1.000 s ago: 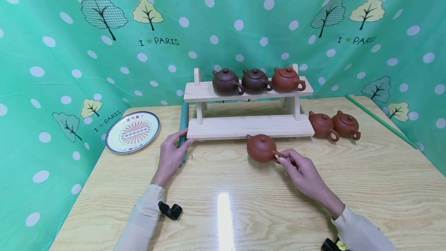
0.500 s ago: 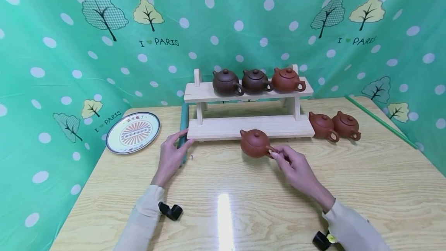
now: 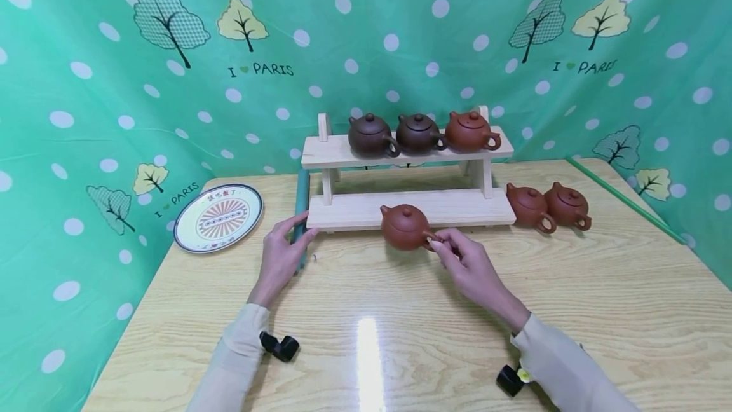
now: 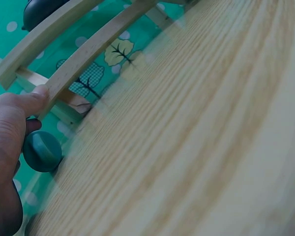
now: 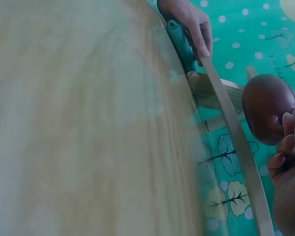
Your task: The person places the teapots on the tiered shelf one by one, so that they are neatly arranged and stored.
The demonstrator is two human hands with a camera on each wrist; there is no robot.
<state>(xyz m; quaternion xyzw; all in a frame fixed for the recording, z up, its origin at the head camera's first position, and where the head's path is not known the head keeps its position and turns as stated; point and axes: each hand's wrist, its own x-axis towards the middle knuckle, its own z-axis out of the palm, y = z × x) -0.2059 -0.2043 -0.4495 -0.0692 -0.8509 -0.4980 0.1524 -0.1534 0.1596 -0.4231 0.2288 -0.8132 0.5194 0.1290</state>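
In the head view my right hand (image 3: 471, 269) pinches the handle of a reddish-brown clay teapot (image 3: 406, 227), its spout turned left. The teapot overlaps the front edge of the lower board of a two-tier wooden shelf (image 3: 366, 208). From the right wrist, the teapot's rounded body (image 5: 268, 108) shows above the board's edge (image 5: 241, 142). My left hand (image 3: 280, 256) grips the left end of that lower board, and in the left wrist view its thumb lies on the board's front edge (image 4: 83, 64). Two dark teapots (image 3: 370, 135) and one red-brown teapot (image 3: 470, 131) stand on the upper tier.
Two more red-brown teapots (image 3: 528, 206) stand on the table right of the shelf. A patterned plate (image 3: 189, 221) leans at the back left. A teal roll (image 3: 302, 192) lies beside the shelf's left end, and a green strip (image 3: 629, 201) runs along the table's right edge.
My right hand has carried the teapot left and toward the shelf, from in front of the lower board to overlapping its front edge. My left hand has stayed at the board's end.
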